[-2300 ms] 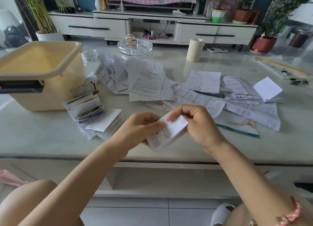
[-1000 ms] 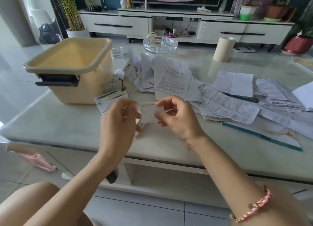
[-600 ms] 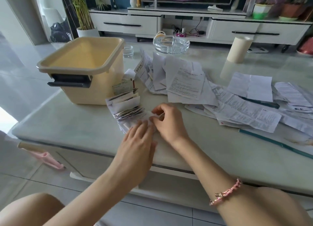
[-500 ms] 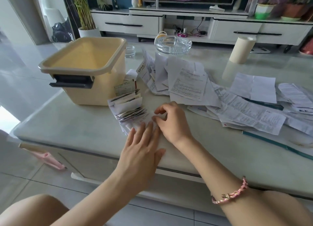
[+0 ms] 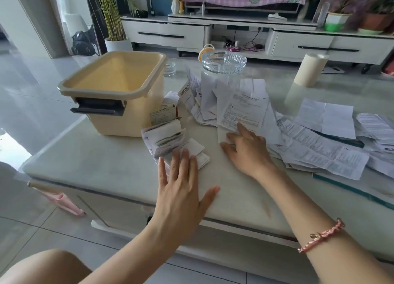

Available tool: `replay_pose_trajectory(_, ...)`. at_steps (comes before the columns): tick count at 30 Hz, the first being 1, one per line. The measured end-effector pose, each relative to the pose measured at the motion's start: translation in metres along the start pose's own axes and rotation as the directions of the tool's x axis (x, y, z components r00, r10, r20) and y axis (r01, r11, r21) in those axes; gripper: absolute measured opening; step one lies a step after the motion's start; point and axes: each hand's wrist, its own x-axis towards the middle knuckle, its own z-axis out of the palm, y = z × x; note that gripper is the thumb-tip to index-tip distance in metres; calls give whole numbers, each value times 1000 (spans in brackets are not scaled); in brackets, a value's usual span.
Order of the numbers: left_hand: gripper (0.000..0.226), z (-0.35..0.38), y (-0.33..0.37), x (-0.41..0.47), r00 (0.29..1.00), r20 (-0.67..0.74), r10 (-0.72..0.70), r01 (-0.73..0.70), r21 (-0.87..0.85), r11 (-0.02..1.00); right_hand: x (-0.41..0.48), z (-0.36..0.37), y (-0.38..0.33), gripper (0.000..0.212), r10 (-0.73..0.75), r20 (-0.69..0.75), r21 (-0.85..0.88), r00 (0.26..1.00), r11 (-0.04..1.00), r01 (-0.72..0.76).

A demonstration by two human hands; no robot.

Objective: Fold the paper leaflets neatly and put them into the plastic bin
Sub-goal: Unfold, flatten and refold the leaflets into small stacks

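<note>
Table [image 5: 102, 168]: pale, glossy top; bore everything listed below.
Unfolded leaflets [image 5: 319, 153]: loose heap spread over the table's middle and right side.
Plastic bin [image 5: 132, 119]: cream, lidless, stood upright at the table's left end.
Folded leaflets [image 5: 166, 138]: small stack on the table, just beside the bin's right wall, outside the bin.
Left hand [image 5: 181, 190]: flat, fingers straight, fingertips resting on the folded stack's near edge; gripped nothing.
Right hand [image 5: 247, 150]: fingers spread and relaxed, tips touching the near edge of the unfolded heap's top sheet; gripped nothing.
</note>
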Motion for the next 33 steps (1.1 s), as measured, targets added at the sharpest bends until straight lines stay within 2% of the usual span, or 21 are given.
replay_pose_trajectory(3, 75, -3, 5, 0, 991, -107, 80, -79, 14, 997, 1, 4, 0, 53, -14, -8, -136, 1000, 991, 13)
replay_pose_trajectory(7, 62, -12, 16, 6, 951, -249, 182, -196, -32, 980, -1, 7, 1, 59, -33, -33, -152, 999, 988, 28)
replay_pose_trajectory(9, 57, -18, 24, 10, 927, -303, 220, -259, -91, 962, -2, 7, 1, 63, -46, -56, -156, 997, 987, 36)
replay_pose_trajectory(11, 47, -23, 32, 12, 917, -324, 233, -318, -241, 917, -7, 2, 0, 74, -64, -98, -131, 993, 990, 51)
replay_pose_trajectory(12, 42, -27, 36, 13, 926, -315, 209, -318, -354, 879, -11, -3, 0, 78, -75, -134, -94, 988, 994, 62)
replay_pose_trajectory(14, 36, -39, 46, 14, 968, -238, 79, -212, -612, 762, -20, -16, 2, 64, -76, -243, 45, 967, 995, 89)
replay_pose_trajectory(15, 34, -45, 51, 15, 989, -150, -7, -106, -732, 673, -26, -22, 4, 52, -69, -309, 123, 949, 986, 112)
replay_pose_trajectory(17, 26, -53, 60, 21, 988, 70, -137, 122, -897, 425, -45, -36, 11, 36, -15, -433, 300, 901, 941, 160)
replay_pose_trajectory(19, 29, -55, 65, 32, 954, 251, -163, 281, -938, 201, -69, -51, 18, 25, 70, -471, 482, 879, 855, 190)
replay_pose_trajectory(21, 54, -55, 68, 40, 926, 362, -104, 368, -929, 36, -93, -64, 22, 25, 144, -383, 678, 913, 715, 171)
replay_pose_trajectory(22, 59, -57, 71, 43, 917, 393, -63, 393, -919, -21, -104, -70, 25, 28, 170, -320, 774, 932, 615, 154)
replay_pose_trajectory(25, 33, -62, 77, 46, 911, 370, 180, 391, -915, -98, -123, -84, 33, 33, 187, -147, 963, 971, 251, 97)
replay_pose_trajectory(27, 32, -64, 81, 46, 870, 383, 310, 446, -881, -162, -129, -86, 40, 31, 199, -74, 990, 977, 135, 47)
replay_pose_trajectory(29, 30, -64, 90, 46, 840, 408, 357, 497, -842, -210, -134, -85, 48, 31, 243, -64, 990, 968, 141, 29)
replay_pose_trajectory(30, 28, -63, 94, 45, 841, 415, 347, 504, -834, -225, -136, -83, 51, 32, 268, -81, 982, 960, 184, 32)
replay_pose_trajectory(33, 19, -56, 104, 43, 857, 429, 285, 493, -844, -212, -140, -78, 57, 34, 349, -189, 899, 918, 438, 18)
